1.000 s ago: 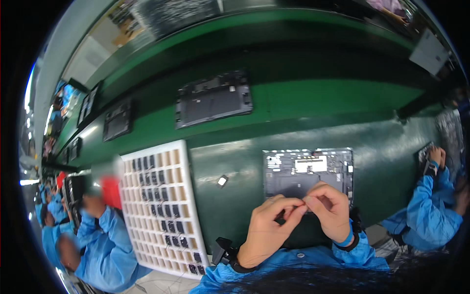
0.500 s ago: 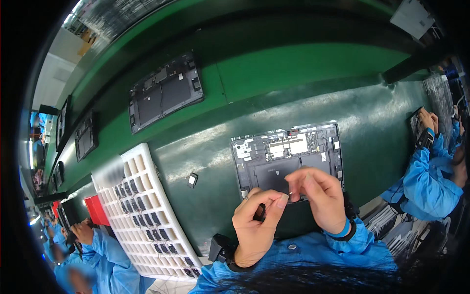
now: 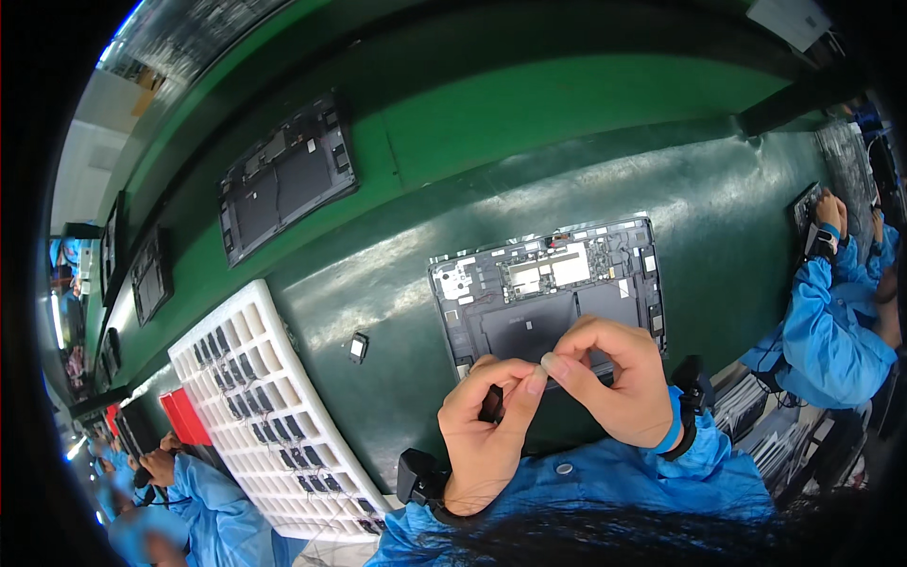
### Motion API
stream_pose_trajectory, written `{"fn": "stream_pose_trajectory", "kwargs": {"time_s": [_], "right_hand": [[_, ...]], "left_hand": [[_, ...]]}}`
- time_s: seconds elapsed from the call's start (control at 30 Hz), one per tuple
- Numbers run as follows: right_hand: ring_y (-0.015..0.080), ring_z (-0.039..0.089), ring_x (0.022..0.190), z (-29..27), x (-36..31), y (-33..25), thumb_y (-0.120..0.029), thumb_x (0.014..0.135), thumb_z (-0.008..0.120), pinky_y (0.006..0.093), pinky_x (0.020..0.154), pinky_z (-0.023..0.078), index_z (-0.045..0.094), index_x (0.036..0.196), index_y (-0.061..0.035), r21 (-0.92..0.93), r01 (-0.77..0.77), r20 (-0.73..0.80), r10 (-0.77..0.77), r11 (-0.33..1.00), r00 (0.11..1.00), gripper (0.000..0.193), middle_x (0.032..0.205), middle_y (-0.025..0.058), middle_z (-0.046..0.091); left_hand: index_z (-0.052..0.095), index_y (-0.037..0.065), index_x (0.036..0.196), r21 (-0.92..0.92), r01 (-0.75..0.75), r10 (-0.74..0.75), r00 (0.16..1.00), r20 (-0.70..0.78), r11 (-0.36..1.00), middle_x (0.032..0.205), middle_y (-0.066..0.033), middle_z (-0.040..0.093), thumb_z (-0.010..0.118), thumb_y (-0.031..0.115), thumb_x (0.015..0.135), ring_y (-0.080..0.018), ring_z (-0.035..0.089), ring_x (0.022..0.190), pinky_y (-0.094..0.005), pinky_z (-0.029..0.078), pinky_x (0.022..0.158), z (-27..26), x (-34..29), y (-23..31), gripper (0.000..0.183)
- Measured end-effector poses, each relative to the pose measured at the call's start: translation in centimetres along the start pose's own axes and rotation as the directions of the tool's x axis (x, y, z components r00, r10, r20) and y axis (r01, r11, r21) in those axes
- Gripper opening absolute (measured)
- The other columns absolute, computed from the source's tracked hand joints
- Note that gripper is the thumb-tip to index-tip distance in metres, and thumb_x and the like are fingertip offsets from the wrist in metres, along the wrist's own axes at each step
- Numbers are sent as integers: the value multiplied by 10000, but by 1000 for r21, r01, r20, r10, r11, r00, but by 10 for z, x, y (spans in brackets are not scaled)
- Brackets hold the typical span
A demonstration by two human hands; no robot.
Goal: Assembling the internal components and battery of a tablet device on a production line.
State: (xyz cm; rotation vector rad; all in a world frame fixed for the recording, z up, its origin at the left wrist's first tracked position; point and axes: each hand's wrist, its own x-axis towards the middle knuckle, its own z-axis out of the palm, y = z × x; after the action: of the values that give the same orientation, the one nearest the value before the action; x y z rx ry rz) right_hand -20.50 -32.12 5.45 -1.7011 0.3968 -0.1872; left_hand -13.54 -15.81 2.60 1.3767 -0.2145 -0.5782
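My left hand and my right hand meet thumb to thumb just over the near edge of an opened device housing. Both are closed in a pinch, and whatever sits between the fingertips is too small or hidden to name. The housing is dark and flat, with a circuit board along its far side; my hands cover part of its near edge. A small black part with a white face lies on the green table to the left of it.
A white foam tray at the left holds several small black parts with thin wires. Beyond it, another opened housing lies on the green belt. A red bin stands beside the tray. Co-workers in blue sleeves work at both sides.
My right hand has come left toward my left hand, and the thumbs now touch. The whole view has shifted slightly. The black part and the housing stay on the table.
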Motion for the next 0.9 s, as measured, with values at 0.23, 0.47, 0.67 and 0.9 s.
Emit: {"fn": "stream_pose_trajectory", "kwargs": {"time_s": [0.23,0.47,0.67,0.9], "right_hand": [[76,644,819,11,2,17,-161,1050,767,253,746,519,733,1074,29,544,-326,42,363,773,931,194,939,23,731],[258,639,1071,-31,58,34,-237,927,855,432,986,446,803,1116,-85,-750,4,-305,-352,661,885,248,1146,54,725],[274,590,1224,-38,79,61,-216,923,840,505,1114,303,828,1008,-153,-812,75,-192,-387,579,902,107,1258,-2,711],[302,677,1020,-54,59,59,-58,988,741,391,1008,454,681,1096,-59,-582,193,-179,-356,790,917,124,1138,90,753]], "left_hand": [[719,-25,1088,239,-110,127,990,-59,965,842,45,512,761,-10,1017,-35,436,753,-211,349,668,8,11,-8,84],[726,-1,1071,89,41,-26,985,-168,995,858,74,568,763,53,1041,-6,476,761,-186,387,681,-1,39,-11,72],[726,10,1104,60,80,-67,979,-192,995,865,67,614,749,128,1068,-11,502,759,-188,376,674,-9,51,-15,125],[702,37,1172,105,77,-57,983,-176,992,842,67,590,720,185,1093,-20,470,707,-196,349,636,-10,56,-18,169]]}}
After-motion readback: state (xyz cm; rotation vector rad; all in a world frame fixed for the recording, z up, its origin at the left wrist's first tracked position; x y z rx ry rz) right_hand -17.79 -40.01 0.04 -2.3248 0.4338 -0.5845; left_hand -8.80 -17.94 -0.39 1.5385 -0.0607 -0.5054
